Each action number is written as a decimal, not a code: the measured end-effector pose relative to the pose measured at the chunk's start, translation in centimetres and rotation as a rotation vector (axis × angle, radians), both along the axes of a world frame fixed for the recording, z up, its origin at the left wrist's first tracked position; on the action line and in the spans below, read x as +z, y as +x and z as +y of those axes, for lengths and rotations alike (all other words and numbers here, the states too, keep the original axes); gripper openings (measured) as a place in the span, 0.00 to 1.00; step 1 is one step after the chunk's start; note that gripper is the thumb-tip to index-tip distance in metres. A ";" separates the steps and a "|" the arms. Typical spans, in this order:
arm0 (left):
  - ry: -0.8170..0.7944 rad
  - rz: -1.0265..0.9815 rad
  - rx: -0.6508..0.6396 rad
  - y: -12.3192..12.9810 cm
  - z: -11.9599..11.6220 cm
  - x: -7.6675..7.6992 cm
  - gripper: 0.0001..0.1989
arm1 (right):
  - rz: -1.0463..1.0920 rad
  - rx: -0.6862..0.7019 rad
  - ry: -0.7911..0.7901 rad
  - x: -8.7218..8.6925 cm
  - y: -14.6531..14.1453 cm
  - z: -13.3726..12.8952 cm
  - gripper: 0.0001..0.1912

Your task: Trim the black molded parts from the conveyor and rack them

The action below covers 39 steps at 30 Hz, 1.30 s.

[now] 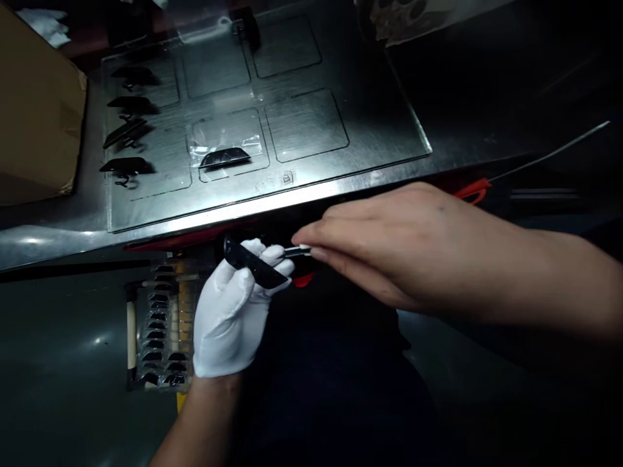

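My left hand [231, 318], in a white glove, grips a black plastic part [263, 271] with a slanted end just below the bench edge. The bare right hand [389, 243] comes in from the right with its thumb and fingertips pinched on a slim strip-like piece [294, 251], dark with a pale edge. That piece reaches to the gloved fingers behind the black part; its exact kind and whether it touches the part cannot be made out.
On the metal bench lies a clear sheet [311, 175] over outlined rectangles. Several black parts [127, 165] stand at its left, near a cardboard box [39, 110]. A bagged black part [225, 157] lies mid-sheet. Below left, a rack [131, 331] holds several bagged parts.
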<state>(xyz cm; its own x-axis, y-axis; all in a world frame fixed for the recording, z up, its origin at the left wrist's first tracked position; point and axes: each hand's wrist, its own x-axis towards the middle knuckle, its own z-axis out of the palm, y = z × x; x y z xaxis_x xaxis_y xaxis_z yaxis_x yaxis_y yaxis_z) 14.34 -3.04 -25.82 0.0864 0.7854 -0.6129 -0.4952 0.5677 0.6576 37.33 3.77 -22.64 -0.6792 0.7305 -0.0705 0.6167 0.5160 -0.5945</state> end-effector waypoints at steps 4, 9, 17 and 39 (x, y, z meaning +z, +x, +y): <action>0.087 0.085 0.089 0.4 0.1 0.4 0.12 | 0.048 0.010 -0.016 -1.0 -0.1 -1.4 0.17; 0.067 0.107 0.131 0.7 0.1 0.9 0.12 | -0.003 0.012 -0.007 -0.6 -0.5 -1.6 0.19; 0.103 0.148 0.096 0.7 0.0 0.9 0.10 | -0.104 0.062 0.013 -0.6 -1.0 -1.6 0.11; 0.238 0.376 0.120 1.2 -0.5 0.9 0.11 | -0.127 0.061 0.008 -0.4 -1.1 -1.8 0.11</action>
